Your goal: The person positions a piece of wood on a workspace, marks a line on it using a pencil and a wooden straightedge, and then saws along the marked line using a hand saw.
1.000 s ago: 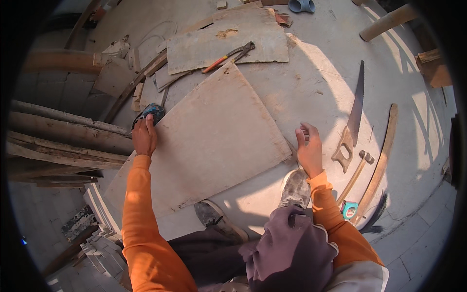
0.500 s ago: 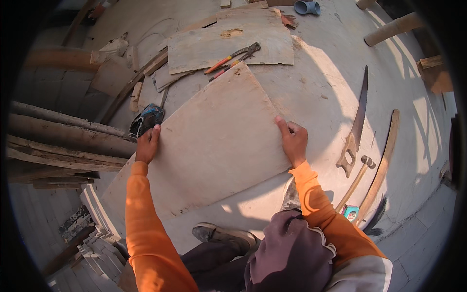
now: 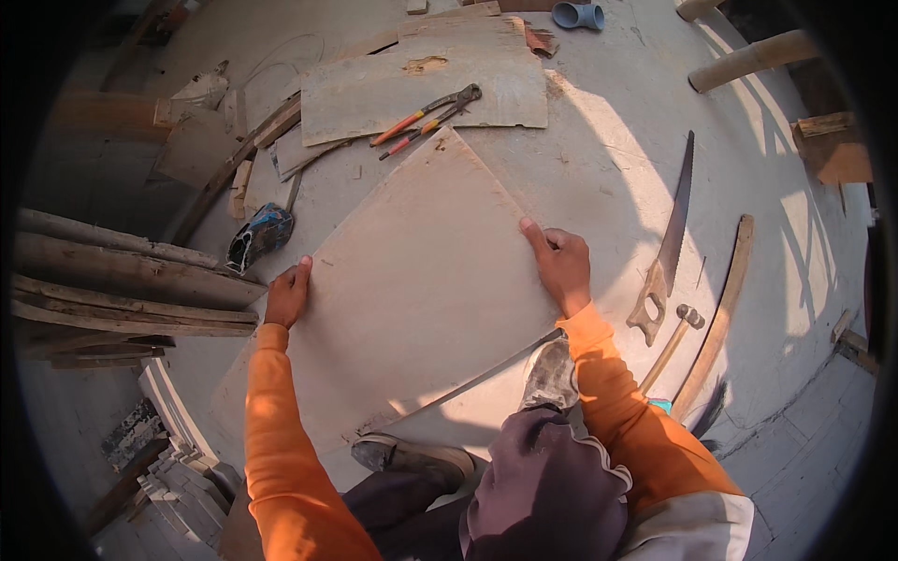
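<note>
Between my two hands is a large pale plywood board, turned so that one corner points away from me. My left hand is closed on its left edge, thumb on the upper face. On the right edge, my right hand grips with the thumb on top and the fingers curled at the side. Just past the far corner lie long-handled cutters with orange and red grips. Beyond my left hand is a dark-and-blue object, perhaps a cut-open container, with a stick beside it.
To the right lie a handsaw, a hammer and a curved wooden strip; a teal tape measure is partly hidden by my arm. Another board lies at the far side, near a grey pipe fitting. Long timbers are stacked left.
The board has turned a little in my hands, its far corner shifting left and its near edge tilting more. My view has moved slightly, and my right shoe now shows more beside the board.
</note>
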Demonstrator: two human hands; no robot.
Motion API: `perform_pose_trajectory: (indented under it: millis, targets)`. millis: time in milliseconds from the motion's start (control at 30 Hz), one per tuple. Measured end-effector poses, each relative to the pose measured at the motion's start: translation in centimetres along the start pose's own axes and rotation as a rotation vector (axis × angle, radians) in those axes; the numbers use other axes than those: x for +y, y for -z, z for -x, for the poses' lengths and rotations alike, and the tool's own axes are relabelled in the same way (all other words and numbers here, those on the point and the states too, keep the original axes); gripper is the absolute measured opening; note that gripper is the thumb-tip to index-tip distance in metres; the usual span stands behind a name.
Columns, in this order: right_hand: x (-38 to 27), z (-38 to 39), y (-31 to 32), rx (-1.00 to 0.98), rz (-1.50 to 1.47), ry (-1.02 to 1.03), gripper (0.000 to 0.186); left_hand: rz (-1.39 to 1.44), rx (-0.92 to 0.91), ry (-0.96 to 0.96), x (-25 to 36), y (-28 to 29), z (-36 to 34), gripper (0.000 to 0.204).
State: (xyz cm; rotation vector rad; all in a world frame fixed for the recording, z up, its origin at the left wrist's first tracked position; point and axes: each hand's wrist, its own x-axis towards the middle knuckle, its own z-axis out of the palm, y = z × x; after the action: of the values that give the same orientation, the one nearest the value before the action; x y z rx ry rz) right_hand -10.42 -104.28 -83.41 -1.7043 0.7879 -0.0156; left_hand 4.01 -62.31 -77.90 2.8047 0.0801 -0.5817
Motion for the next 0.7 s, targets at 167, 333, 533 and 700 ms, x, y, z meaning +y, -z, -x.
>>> perform_pose_trajectory:
  millis: [167, 333, 533, 700]
  targets:
    - [0.3, 1.7, 3.2, 0.205, 0.452, 0.284, 0.043, -0.076, 0.476, -0.359, -2.1, -0.9, 0.3, 0.042]
    - [8.7, 4.5, 15.8, 0.830, 0.548, 0.104, 0.048, -0.221, 0.370, -0.455, 0.3, 0.8, 0.6, 0.034]
    - [21.3, 11.4, 28.9, 0.871, 0.767, -0.509, 0.080, -0.092, 0.373, -0.591, 3.8, -2.0, -1.9, 0.025]
    - [21.5, 13.5, 30.4, 0.810, 0.765, -0.325, 0.066, -0.015, 0.315, -0.720, 10.3, -3.1, -1.1, 0.021]
